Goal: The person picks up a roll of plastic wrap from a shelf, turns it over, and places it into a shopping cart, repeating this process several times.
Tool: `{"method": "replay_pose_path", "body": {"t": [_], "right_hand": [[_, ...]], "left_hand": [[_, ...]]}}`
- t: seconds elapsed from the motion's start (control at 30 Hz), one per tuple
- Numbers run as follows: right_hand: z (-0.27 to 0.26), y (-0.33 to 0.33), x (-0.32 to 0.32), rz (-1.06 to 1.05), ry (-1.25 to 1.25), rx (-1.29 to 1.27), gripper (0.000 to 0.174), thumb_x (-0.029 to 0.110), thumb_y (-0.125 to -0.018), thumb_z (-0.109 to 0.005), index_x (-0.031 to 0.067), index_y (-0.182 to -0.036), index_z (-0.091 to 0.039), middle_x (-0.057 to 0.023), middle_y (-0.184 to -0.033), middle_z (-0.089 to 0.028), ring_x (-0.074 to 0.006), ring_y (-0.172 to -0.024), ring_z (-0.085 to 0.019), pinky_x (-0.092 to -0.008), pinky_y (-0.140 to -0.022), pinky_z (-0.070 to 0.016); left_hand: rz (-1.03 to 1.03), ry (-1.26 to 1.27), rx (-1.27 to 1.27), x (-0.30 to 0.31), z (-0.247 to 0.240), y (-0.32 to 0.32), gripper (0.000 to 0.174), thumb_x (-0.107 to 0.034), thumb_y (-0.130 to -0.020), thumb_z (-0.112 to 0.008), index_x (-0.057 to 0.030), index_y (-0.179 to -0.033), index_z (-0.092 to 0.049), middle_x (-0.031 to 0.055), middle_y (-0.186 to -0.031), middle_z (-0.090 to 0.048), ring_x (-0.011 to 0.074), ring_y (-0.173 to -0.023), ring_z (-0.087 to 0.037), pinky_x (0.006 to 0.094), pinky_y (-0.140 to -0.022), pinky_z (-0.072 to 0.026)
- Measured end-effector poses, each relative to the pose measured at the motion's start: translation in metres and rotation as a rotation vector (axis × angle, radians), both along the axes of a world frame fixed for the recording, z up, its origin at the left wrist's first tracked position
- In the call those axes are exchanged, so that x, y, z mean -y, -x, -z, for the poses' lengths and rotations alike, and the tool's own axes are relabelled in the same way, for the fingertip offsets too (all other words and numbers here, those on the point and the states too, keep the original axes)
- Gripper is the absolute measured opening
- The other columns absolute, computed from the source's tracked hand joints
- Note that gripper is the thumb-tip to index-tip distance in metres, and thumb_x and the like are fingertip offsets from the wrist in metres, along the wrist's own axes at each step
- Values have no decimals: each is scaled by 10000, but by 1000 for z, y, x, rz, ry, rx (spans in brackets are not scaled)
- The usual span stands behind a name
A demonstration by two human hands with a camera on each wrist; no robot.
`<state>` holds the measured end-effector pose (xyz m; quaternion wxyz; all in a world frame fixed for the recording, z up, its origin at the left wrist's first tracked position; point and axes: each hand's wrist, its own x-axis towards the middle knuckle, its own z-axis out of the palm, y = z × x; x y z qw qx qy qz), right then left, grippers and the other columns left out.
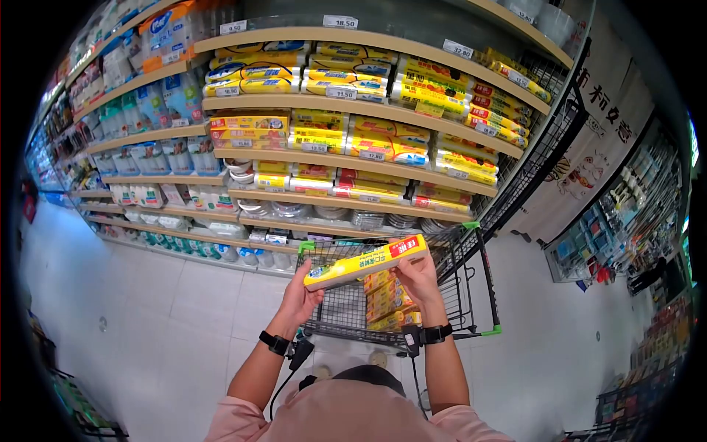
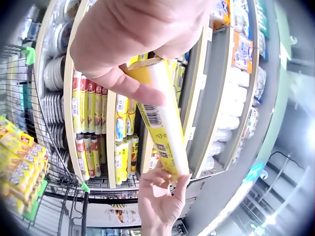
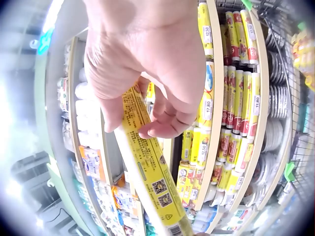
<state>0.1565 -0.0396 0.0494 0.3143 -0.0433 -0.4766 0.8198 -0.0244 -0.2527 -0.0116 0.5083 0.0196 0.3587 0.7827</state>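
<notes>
A long yellow box with a red end [image 1: 366,261] is held level between both hands, above the shopping cart. At its left end my left hand [image 1: 300,296] grips it with thumb and fingers; my right hand [image 1: 420,278] pinches the red end. In the left wrist view the left hand [image 2: 142,34] has its thumb along the box's barcode side [image 2: 165,128]. The right wrist view shows the right hand [image 3: 147,64] around the near end of the box [image 3: 147,162], with small print and two square codes facing up.
The cart [image 1: 342,306] holds several yellow and orange packs [image 1: 384,303]. Behind it stand shelves [image 1: 353,158] stacked with yellow rolls and boxes, with price tags along their edges. Paper and plastic goods [image 1: 151,158] fill the left shelves. Another display [image 1: 618,214] stands at the right.
</notes>
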Motion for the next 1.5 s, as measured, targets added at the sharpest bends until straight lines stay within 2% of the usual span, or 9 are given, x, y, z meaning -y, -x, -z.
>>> {"method": "replay_pose_path", "body": {"t": [0.2, 0.6, 0.8, 0.93, 1.1, 1.17, 1.3, 1.43, 1.5], "right_hand": [[-10, 25, 29, -35, -433, 49, 624, -27, -745, -804, 30, -1276, -480, -88, -1201, -592, -189, -1100, -601, -328, -899, -537], [-18, 43, 50, -101, -334, 81, 667, -44, -785, -759, -6, -1350, -405, -92, -1213, -567, -164, -1075, -614, -266, -848, -553], [-8, 49, 38, -62, -382, 183, 610, 41, -825, -753, -4, -1327, -409, -96, -1168, -586, -155, -1015, -629, -258, -817, -542], [14, 49, 43, -116, -607, 510, 627, 160, -832, -776, -8, -1315, -412, -105, -1136, -605, -150, -978, -624, -287, -818, -530], [34, 50, 48, -173, -460, 484, 654, 200, -820, -787, -22, -1296, -397, -127, -1112, -619, -175, -984, -617, -315, -813, -532], [35, 46, 46, -181, -381, 500, 657, 199, -821, -784, -10, -1304, -389, -141, -1106, -619, -183, -992, -615, -310, -799, -532], [13, 33, 42, 21, -885, 454, 620, 195, -773, -817, 8, -1280, -511, -116, -1140, -642, -162, -1011, -622, -292, -830, -515], [5, 20, 36, -92, -897, 531, 677, 228, -735, -839, 42, -1321, -556, -101, -1149, -629, -159, -1042, -604, -304, -871, -491], [-3, 14, 37, -70, -803, 590, 572, 242, -732, -841, 46, -1217, -607, -91, -1115, -642, -150, -1029, -609, -298, -863, -490]], "left_hand": [[12, 76, 423, -14, 47, -7, 415, -388, -1011, -480, 6, -1129, -535, 160, -991, -573, 221, -804, -562, 341, -711, -521], [130, 164, 429, -16, 56, -23, 510, -617, -865, -617, -126, -1003, -601, 7, -732, -535, 104, -598, -512, 223, -535, -445], [221, 62, 488, -14, 60, -27, 465, -601, -863, -633, -144, -948, -620, -27, -717, -555, 105, -623, -557, 207, -515, -474], [245, -30, 525, -16, 36, -44, 439, -541, -929, -572, -116, -1031, -608, 31, -791, -600, 146, -689, -605, 244, -610, -525], [423, -157, 480, -5, 4, -58, 414, -469, -992, -502, -92, -1156, -554, 121, -952, -626, 196, -837, -630, 322, -752, -543], [387, 4, 322, -4, 8, -55, 399, -461, -987, -516, -107, -1166, -554, 117, -1015, -615, 202, -872, -618, 326, -765, -535], [103, 26, 91, -4, 23, -31, 423, -484, -948, -583, -146, -1197, -534, 72, -1127, -567, 192, -957, -551, 320, -788, -479], [-257, -202, 56, 2, -15, -3, 459, -485, -969, -548, -167, -1291, -472, 54, -1183, -535, 164, -1024, -516, 327, -833, -433], [-312, -195, -72, 7, -15, 8, 452, -466, -987, -524, -171, -1320, -443, 52, -1201, -527, 163, -1032, -512, 327, -843, -429]]}}
